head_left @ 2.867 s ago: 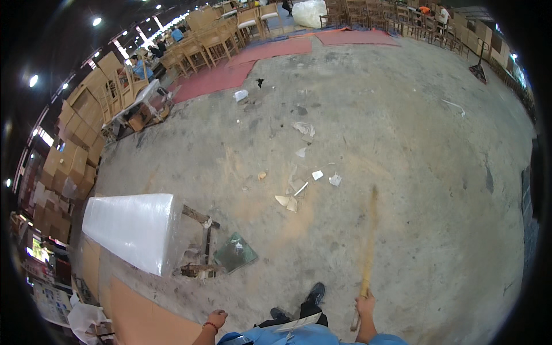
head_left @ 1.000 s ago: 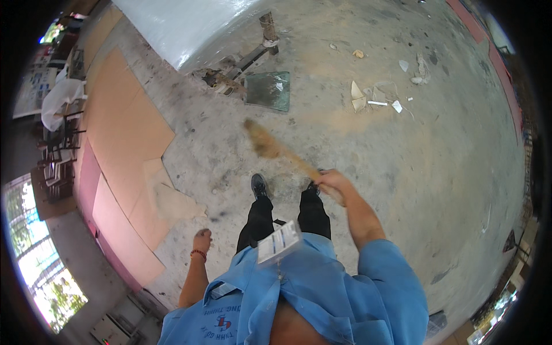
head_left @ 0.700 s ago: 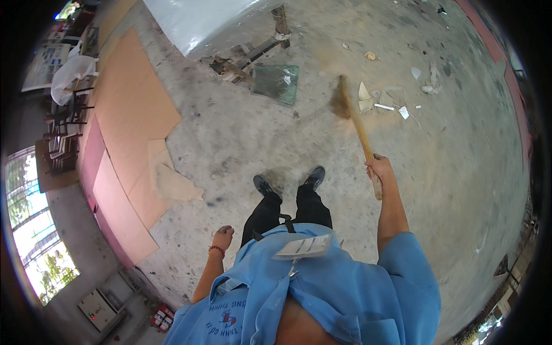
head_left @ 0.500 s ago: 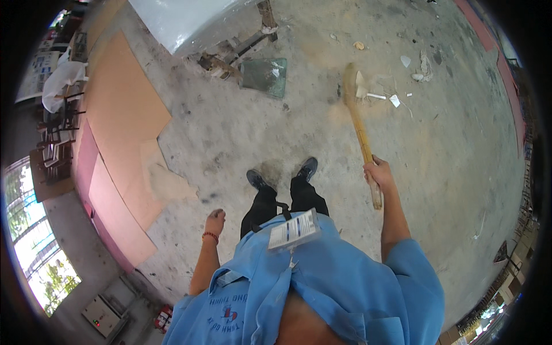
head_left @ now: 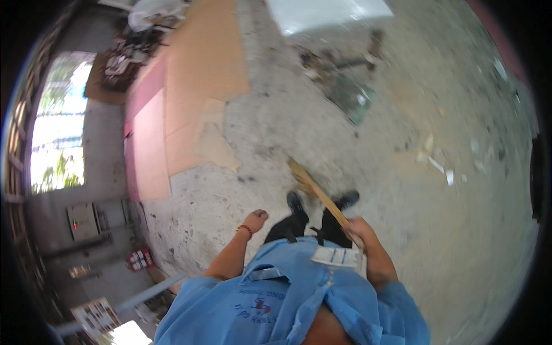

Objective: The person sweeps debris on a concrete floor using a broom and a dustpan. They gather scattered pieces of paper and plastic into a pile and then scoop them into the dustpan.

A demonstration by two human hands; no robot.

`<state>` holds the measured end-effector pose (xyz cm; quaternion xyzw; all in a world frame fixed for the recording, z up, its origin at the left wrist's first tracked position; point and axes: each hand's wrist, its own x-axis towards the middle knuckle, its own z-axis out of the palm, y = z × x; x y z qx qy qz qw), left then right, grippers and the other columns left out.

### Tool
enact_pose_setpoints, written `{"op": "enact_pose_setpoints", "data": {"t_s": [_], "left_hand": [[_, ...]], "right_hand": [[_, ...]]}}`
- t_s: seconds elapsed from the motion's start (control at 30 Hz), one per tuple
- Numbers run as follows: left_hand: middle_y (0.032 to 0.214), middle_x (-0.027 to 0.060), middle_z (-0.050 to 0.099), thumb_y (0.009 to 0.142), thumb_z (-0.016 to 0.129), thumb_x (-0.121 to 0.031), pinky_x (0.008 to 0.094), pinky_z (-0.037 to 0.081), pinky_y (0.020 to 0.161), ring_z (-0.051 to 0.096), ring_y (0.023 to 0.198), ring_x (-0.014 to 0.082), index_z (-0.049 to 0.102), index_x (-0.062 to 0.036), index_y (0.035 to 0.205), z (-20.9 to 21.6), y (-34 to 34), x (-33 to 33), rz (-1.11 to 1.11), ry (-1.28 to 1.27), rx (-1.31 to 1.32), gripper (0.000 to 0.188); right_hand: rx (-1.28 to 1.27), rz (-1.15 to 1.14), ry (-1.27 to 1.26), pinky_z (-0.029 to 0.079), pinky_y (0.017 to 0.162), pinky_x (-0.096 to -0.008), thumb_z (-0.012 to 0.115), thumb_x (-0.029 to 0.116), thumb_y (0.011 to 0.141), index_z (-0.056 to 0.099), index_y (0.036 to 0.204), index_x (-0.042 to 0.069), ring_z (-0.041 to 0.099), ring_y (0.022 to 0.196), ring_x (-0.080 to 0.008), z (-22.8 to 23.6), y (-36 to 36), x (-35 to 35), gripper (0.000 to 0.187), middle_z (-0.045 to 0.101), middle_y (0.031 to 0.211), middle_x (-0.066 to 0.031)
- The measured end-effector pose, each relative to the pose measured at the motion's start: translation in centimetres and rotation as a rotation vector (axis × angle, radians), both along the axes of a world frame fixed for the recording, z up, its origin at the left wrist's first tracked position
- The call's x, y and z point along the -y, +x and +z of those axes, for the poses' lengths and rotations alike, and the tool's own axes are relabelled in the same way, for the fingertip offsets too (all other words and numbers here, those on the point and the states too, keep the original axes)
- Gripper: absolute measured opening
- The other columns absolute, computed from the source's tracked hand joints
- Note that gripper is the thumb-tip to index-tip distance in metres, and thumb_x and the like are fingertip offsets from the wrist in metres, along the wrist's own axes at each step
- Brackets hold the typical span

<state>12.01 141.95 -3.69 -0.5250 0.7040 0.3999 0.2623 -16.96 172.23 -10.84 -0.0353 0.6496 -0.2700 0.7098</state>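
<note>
My right hand (head_left: 361, 229) grips the handle of a yellowish straw broom (head_left: 322, 196). The broom slants from that hand, across the front of my legs, and its flared bristle end rests low over the floor by my left shoe (head_left: 295, 201). My left hand (head_left: 254, 219) hangs beside my left thigh, apart from the broom, with curled fingers. A dark spot shows at its fingertips, but whether it holds something is too small to make out. A red bead bracelet circles that wrist. Motion blurs the picture somewhat.
Tan and pink sheets (head_left: 207, 69) lie on the floor at left. Ahead stand a white-covered block (head_left: 328, 14) on wooden supports and a glass pane (head_left: 352, 100). White scraps (head_left: 443, 167) lie to the right. Along the left wall are a grey electrical box (head_left: 84, 222) and a window.
The view has turned left, so the sheets, pane and scraps shifted right. The broom, held out to the right before, now slants across my legs with its bristles to the left.
</note>
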Motion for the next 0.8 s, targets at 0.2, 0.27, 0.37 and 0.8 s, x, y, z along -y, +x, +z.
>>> {"op": "enact_pose_setpoints", "data": {"t_s": [0.2, 0.27, 0.37, 0.8], "left_hand": [[0.112, 0.0212, 0.064, 0.086, 0.053, -0.035, 0.0373, 0.044, 0.096, 0.059, 0.109, 0.0341, 0.063, -0.0005, 0.114, 1.4, -1.8, 0.7, 0.070, -0.102, -0.160, 0.046], [0.114, 0.0204, 0.063, 0.086, 0.053, -0.036, 0.0366, 0.044, 0.096, 0.059, 0.110, 0.0325, 0.063, -0.0006, 0.115, 1.0, -0.9, 0.4, 0.081, -0.084, -0.158, 0.046], [0.114, 0.0192, 0.063, 0.086, 0.054, -0.035, 0.0365, 0.044, 0.096, 0.059, 0.109, 0.0320, 0.063, -0.0009, 0.114, 0.0, 1.2, -0.3, 0.090, -0.052, -0.126, 0.045], [0.119, 0.0192, 0.061, 0.084, 0.055, -0.031, 0.0371, 0.045, 0.094, 0.059, 0.109, 0.0310, 0.066, -0.0019, 0.109, -11.3, 15.3, -0.4, -0.140, -0.062, -0.088, 0.039]], "right_hand": [[-0.152, -0.252, 0.216, 0.046, 0.046, -0.0332, 0.061, 0.004, 0.075, 0.063, 0.108, -0.003, 0.056, 0.051, -0.0191, 3.2, -9.4, -14.9, 0.033, 0.059, 0.066, -0.0095], [-0.252, -0.366, 0.233, 0.046, 0.044, -0.0353, 0.062, 0.003, 0.073, 0.062, 0.102, -0.006, 0.057, 0.049, -0.0211, 3.4, -12.7, -18.6, 0.030, 0.059, 0.064, -0.0117], [-0.427, -0.372, 0.420, 0.047, 0.043, -0.0374, 0.062, 0.001, 0.070, 0.061, 0.094, -0.009, 0.057, 0.047, -0.0234, 1.3, -17.0, -19.9, 0.027, 0.059, 0.064, -0.0144], [-0.295, -0.427, 0.071, 0.047, 0.048, -0.0303, 0.058, 0.001, 0.074, 0.047, 0.134, -0.001, 0.055, 0.053, -0.0162, 15.1, 1.7, -12.4, 0.061, 0.058, 0.069, -0.0074]]}}
